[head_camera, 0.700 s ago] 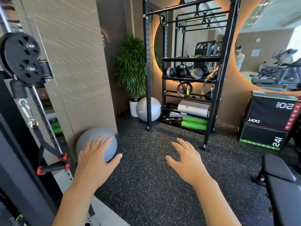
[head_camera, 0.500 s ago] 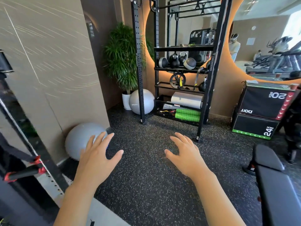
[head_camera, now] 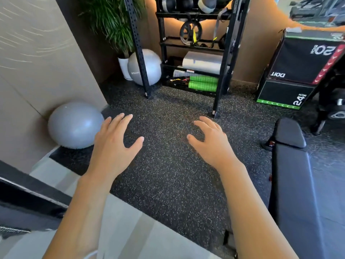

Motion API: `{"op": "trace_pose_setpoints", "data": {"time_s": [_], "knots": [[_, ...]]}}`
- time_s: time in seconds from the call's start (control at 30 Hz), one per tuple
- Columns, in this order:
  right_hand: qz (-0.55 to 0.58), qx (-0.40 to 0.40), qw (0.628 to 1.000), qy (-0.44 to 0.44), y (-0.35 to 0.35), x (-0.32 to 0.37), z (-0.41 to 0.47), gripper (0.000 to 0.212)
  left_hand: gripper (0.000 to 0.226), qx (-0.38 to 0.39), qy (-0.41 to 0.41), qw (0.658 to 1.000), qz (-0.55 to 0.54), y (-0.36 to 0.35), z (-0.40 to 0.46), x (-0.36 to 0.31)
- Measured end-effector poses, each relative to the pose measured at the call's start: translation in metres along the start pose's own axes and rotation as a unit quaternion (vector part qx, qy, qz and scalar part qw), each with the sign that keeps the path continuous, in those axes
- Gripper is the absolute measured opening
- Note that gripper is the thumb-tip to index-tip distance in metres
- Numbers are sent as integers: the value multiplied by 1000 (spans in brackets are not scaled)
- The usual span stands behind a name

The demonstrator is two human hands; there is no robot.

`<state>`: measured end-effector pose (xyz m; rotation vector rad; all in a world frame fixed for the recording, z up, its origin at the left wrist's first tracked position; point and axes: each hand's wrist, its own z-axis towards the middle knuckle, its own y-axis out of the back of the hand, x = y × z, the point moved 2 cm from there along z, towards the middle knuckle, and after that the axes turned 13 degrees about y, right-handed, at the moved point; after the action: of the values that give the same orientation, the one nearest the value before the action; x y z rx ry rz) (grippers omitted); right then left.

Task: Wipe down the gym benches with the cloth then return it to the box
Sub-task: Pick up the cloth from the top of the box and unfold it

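My left hand and my right hand hover palm-down over the speckled rubber floor, fingers spread and holding nothing. A black padded gym bench runs along the right edge, close to my right forearm. On top of the black plyo box at the back right lies a pale patch that could be a cloth; I cannot tell for sure.
A grey exercise ball rests against the beige wall at left. A black storage rack with green rollers, a second grey ball and a potted plant stand at the back. A pale platform lies at lower left.
The view has tilted downward and shifted right; the cable machine at left has left the frame and the bench shows more. Both hands keep the same spread pose.
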<state>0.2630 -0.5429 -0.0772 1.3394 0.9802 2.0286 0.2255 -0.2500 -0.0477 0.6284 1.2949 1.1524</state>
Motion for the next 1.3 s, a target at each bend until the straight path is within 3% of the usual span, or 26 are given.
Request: {"op": "trace_pose_setpoints", "data": {"time_s": [0.4,0.83,1.3], "knots": [[-21,-41,997,-63,8,-91,64,64,73,69,-44,996,-28,-80,102,-59],[-97,-90,984,-116,12,-131,223,66,71,101,-158,980,-64,-133,304,-87],[-107,-104,975,-164,39,-233,309,66,72,133,-183,972,-67,-214,429,-168]]}}
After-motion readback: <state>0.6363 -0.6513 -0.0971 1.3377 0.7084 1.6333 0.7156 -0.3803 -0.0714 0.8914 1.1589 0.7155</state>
